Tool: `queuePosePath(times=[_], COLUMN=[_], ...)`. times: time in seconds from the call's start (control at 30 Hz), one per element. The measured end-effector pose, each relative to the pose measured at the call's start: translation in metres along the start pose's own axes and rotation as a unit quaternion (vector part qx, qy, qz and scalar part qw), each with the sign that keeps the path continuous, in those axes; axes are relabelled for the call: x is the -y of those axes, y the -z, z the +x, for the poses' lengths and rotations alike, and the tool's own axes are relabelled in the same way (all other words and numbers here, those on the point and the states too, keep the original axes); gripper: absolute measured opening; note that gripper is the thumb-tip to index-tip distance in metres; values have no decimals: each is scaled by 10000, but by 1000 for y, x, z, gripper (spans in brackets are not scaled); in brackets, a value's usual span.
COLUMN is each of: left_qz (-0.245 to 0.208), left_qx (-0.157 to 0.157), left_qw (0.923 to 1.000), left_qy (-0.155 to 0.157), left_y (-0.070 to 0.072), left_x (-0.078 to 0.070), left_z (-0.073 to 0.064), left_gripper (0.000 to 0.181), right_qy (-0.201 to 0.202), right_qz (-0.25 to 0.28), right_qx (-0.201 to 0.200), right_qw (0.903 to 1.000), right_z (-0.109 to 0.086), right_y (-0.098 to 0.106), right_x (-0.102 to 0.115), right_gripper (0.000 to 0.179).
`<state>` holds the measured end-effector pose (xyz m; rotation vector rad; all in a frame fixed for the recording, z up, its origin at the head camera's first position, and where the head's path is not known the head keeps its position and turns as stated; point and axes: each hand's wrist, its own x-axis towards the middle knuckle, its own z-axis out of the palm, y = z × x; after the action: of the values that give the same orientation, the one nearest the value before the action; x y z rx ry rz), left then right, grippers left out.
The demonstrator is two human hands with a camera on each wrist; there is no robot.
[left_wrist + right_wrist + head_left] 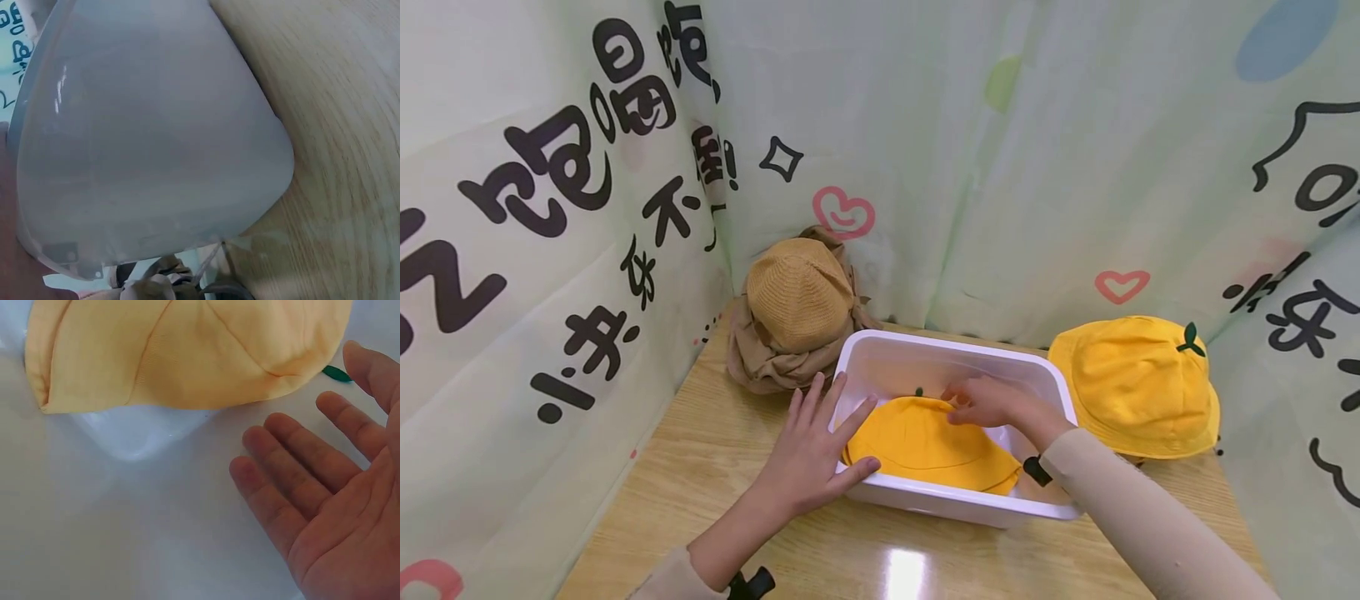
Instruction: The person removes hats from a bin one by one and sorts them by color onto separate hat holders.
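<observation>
Yellow hat [917, 443] lies in the white tub [925, 505]. I note right hand [988, 402] empty, fingers loosely extended, at the hat's one o'clock; left hand [807, 454], spread, empty, at tub's nine o'clock: steadying advisable.

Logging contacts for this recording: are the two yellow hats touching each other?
Apart. In the head view, the inner yellow hat lies within the white bin, whose side wall stands between it and the outer yellow hat.

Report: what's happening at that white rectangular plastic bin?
Left hand at bin's rim. Right hand inside, empty. Half-round yellow cloth hat within. Nothing visibly blocking.
</observation>
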<state>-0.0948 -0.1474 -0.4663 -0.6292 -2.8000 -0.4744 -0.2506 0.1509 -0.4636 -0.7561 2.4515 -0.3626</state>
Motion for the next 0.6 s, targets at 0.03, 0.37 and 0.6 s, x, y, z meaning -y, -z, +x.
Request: queuePosePath(times=[0.03, 0.37, 0.6], left_qz=[28, -15, 33], left_qx=[49, 29, -33], left_qw=[10000, 10000, 10000], left_qy=[29, 84, 34], left_y=[0, 0, -2], left_x=[0, -2, -1], left_z=[0, -3, -1], left_gripper=[74, 70, 70], right_qy=[-30, -264, -250], right_qz=[-23, 355, 529], right_qx=[31, 577, 414], right_qw=[10000, 9974, 9974], right_z=[1, 8, 10], right_y=[-1, -11, -10], right_x=[-1, -9, -8], right_gripper=[43, 46, 41])
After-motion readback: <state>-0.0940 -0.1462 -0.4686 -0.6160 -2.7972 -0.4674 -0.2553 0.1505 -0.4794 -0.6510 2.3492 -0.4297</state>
